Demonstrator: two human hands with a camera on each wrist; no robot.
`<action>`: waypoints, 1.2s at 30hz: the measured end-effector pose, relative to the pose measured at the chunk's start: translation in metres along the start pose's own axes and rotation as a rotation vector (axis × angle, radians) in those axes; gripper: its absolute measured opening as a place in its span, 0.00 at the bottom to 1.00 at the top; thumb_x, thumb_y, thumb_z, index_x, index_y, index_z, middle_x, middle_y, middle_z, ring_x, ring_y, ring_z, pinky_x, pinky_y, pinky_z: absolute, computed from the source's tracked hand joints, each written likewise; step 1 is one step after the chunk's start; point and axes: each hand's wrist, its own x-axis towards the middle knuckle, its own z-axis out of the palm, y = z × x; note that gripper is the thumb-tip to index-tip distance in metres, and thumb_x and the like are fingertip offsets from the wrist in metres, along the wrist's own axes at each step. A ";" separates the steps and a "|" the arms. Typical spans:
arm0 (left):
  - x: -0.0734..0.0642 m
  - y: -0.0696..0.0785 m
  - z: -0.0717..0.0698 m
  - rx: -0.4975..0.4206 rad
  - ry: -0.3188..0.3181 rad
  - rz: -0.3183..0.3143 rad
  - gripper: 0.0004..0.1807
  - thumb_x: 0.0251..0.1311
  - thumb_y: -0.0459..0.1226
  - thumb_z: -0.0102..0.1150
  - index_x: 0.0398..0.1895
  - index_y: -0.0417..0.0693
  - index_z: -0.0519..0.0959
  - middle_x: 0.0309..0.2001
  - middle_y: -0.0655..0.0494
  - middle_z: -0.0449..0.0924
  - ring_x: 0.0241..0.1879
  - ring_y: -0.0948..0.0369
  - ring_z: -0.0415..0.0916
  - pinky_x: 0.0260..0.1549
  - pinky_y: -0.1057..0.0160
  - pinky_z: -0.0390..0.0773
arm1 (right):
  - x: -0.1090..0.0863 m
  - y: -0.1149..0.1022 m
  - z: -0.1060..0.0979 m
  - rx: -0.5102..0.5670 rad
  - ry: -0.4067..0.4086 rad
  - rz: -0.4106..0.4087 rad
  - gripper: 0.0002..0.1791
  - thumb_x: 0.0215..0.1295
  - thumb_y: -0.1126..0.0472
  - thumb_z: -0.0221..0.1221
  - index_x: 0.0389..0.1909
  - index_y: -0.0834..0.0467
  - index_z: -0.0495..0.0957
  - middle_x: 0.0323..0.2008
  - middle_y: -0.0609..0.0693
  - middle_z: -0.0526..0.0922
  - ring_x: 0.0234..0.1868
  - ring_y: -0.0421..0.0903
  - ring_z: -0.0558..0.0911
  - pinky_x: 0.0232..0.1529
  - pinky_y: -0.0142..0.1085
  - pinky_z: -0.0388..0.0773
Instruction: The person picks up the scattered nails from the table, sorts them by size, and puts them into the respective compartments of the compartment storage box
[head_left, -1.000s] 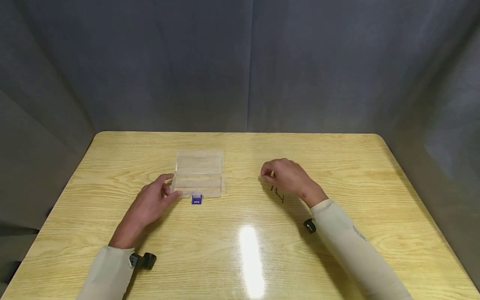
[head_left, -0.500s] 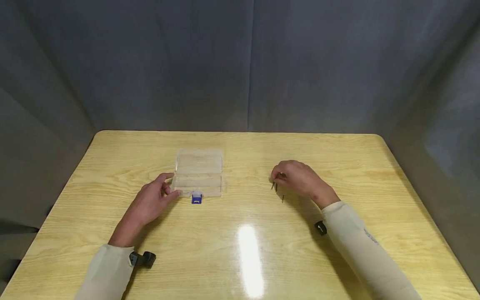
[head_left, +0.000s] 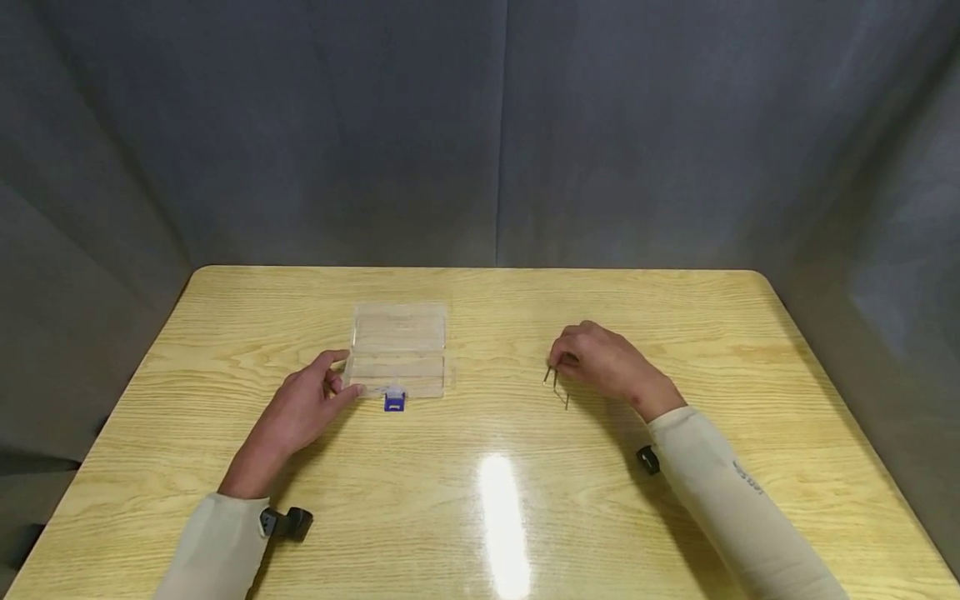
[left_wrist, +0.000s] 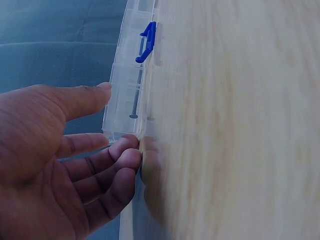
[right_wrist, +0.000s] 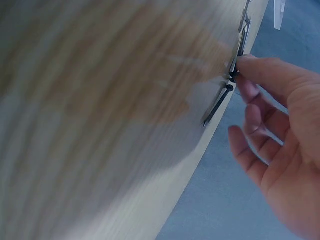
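On the left of the table lies a clear plastic case (head_left: 398, 364), its lid folded back and a blue latch (head_left: 394, 402) at the front. My left hand (head_left: 302, 410) holds the case's left end, thumb at the front corner and index finger along the side. Inside the case, a long nail (left_wrist: 135, 97) shows through the wall in the left wrist view. Right of centre, my right hand (head_left: 600, 362) pinches at the upper ends of several dark nails (right_wrist: 218, 105) with thumb and index finger. Its other fingers are loosely bent. One nail (head_left: 567, 402) lies a little nearer the front.
The wooden table (head_left: 375, 517) has a bright light reflection near its front middle. Grey curtains (head_left: 495, 133) stand behind and beside it. Each wrist wears a small black camera, the left one (head_left: 288, 522) close over the tabletop.
My right hand has moved right from beyond the nails, and its fingertips have come down at their upper ends. The left hand and the case have stayed in place.
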 end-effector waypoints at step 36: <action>0.002 0.000 0.000 0.011 -0.003 0.018 0.31 0.72 0.39 0.64 0.71 0.33 0.66 0.37 0.50 0.75 0.28 0.58 0.67 0.30 0.58 0.68 | -0.004 0.000 0.001 -0.287 -0.041 -0.082 0.16 0.71 0.68 0.63 0.26 0.52 0.69 0.24 0.44 0.67 0.29 0.45 0.65 0.35 0.38 0.65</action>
